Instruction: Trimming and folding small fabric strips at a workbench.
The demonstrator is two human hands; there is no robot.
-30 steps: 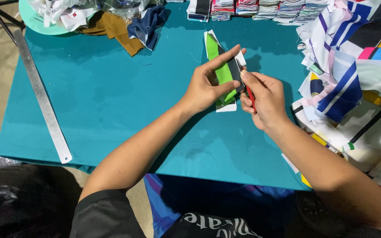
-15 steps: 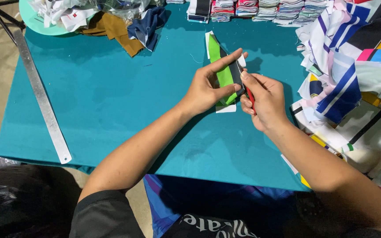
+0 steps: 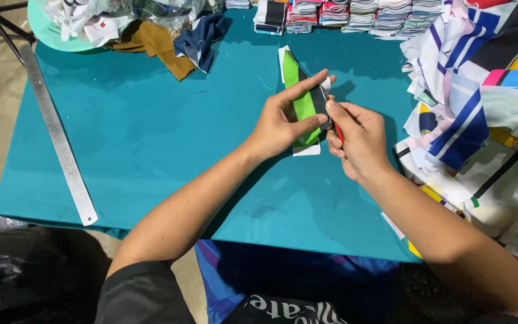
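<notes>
Left hand (image 3: 280, 123) pins the limp green fabric strip (image 3: 302, 108) on the table (image 3: 151, 150); right hand (image 3: 358, 141) fingers closed around a red-handled tool (image 3: 338, 132).

Teal table (image 3: 151, 144) carries metal ruler (image 3: 58, 135) (left edge), fabric piles (image 3: 481, 108).
</notes>
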